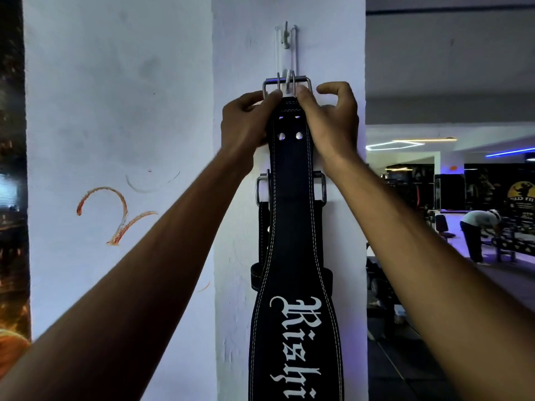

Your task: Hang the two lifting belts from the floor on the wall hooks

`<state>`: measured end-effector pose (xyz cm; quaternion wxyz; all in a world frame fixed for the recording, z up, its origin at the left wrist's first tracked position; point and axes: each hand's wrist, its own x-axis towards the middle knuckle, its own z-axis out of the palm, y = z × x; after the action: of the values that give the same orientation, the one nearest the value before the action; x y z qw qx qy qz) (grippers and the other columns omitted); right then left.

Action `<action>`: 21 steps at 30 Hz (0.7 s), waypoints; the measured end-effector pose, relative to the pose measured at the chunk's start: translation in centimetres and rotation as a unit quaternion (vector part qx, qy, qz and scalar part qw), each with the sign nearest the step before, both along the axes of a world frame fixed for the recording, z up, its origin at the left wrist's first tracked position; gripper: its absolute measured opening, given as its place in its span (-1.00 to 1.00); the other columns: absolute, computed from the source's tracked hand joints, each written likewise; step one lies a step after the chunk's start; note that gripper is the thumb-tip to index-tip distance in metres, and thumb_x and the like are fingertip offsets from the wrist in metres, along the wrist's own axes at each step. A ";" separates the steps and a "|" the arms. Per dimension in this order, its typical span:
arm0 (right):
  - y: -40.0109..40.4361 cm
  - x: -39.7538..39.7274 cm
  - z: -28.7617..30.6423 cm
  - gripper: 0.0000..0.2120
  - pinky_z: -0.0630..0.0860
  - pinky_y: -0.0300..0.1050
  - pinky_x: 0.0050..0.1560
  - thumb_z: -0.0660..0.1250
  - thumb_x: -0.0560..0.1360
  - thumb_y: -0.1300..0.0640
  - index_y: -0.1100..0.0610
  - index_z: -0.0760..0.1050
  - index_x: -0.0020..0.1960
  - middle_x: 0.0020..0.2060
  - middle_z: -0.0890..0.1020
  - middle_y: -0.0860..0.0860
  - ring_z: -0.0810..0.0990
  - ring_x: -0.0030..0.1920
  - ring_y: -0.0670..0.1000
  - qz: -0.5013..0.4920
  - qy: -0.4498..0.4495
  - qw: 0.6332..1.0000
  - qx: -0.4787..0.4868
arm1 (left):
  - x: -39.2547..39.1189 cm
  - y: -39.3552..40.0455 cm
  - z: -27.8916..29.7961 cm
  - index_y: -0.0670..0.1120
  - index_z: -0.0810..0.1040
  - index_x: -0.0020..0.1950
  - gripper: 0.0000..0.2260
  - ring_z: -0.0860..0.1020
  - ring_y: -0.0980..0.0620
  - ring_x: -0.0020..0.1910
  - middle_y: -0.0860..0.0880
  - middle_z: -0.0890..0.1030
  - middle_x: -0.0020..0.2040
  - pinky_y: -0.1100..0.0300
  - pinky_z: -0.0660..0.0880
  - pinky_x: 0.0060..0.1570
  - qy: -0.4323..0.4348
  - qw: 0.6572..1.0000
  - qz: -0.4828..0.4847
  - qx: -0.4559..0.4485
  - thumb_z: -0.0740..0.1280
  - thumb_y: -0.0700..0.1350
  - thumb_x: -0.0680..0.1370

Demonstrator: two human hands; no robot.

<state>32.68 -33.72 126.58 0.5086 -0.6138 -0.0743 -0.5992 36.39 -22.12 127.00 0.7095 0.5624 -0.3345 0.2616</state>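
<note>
**Front belt held at the lower wall hook**

Both arms reach up to a white pillar (243,198). A white wire hanger (285,53) is fixed to the pillar by a small upper hook (286,36); its lower hook (289,82) sits inside the steel buckle (286,83) of the front lifting belt (292,227). The left hand (246,123) pinches the top left edge of this belt just below the buckle, fingers closed on the leather. The right hand (330,123) pinches the top right edge with thumb and forefinger; its other fingers are curled loosely and touch nothing. The grip of each hand is therefore narrow and holds the belt. The belt hangs straight down the pillar, black with white stitching, two rivets below the buckle and white Gothic lettering lower on its widened part.

Behind it hangs a second black belt (263,227), largely hidden; its buckle (262,189) shows on both sides of the front belt, lower down. What holds it up cannot be seen. An orange scrawl (115,215) marks the wall at left. At far right, a person (477,230) bends over in a dim gym.
</note>
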 end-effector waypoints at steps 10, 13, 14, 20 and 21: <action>-0.9 -1.4 -7.3 -0.72 0.61 -0.23 -0.07 0.44 0.45 0.22 0.15 0.55 0.15 0.04 0.65 -0.02 0.68 -0.18 -0.13 0.017 -0.069 0.995 -0.076 | -1.3 2.2 -7.8 -0.31 0.64 0.12 -0.80 0.71 -0.09 -0.09 -0.30 0.71 0.00 0.01 0.68 0.02 0.006 0.998 -0.057 0.017 0.44 -0.27 0.52; -0.8 -1.8 -8.5 -0.74 0.59 -0.29 -0.09 0.44 0.45 0.24 0.16 0.57 0.13 0.06 0.64 0.00 0.68 -0.17 -0.08 0.012 -0.053 0.996 -0.066 | -1.6 2.5 -8.5 -0.30 0.64 0.12 -0.80 0.71 -0.02 -0.14 -0.25 0.72 -0.05 0.13 0.65 -0.06 0.017 0.997 -0.061 0.032 0.45 -0.28 0.52; -0.8 -1.9 -9.0 -0.73 0.56 -0.36 -0.12 0.44 0.45 0.25 0.15 0.57 0.13 0.07 0.63 0.00 0.67 -0.15 -0.08 -0.008 -0.056 0.996 -0.069 | -1.6 2.6 -9.0 -0.28 0.65 0.11 -0.80 0.70 -0.01 -0.14 -0.24 0.71 -0.07 0.12 0.65 -0.05 0.020 0.998 -0.050 0.042 0.46 -0.27 0.51; 0.0 -3.2 -12.8 -0.69 0.64 -0.18 -0.09 0.43 0.43 0.30 0.10 0.55 0.13 0.11 0.51 0.02 0.61 -0.01 -0.02 -0.104 -0.018 0.987 -0.118 | -2.7 3.5 -12.9 -0.12 0.68 0.00 -0.88 0.66 0.01 -0.25 -0.10 0.70 -0.16 0.10 0.65 -0.12 0.038 0.995 0.004 0.093 0.47 -0.24 0.48; 0.0 -3.6 -13.7 -0.69 0.65 -0.11 -0.06 0.44 0.42 0.30 0.09 0.55 0.13 0.11 0.51 0.03 0.61 -0.01 -0.01 -0.107 -0.002 0.987 -0.117 | -3.1 3.9 -13.7 -0.10 0.68 -0.01 -0.87 0.66 0.02 -0.26 -0.08 0.70 -0.16 0.09 0.65 -0.12 0.043 0.993 0.008 0.108 0.48 -0.25 0.47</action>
<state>29.09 -33.76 112.93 0.3660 -0.6726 -0.0788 -0.6384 33.31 -18.24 113.28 0.6559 0.6495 -0.3253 0.2051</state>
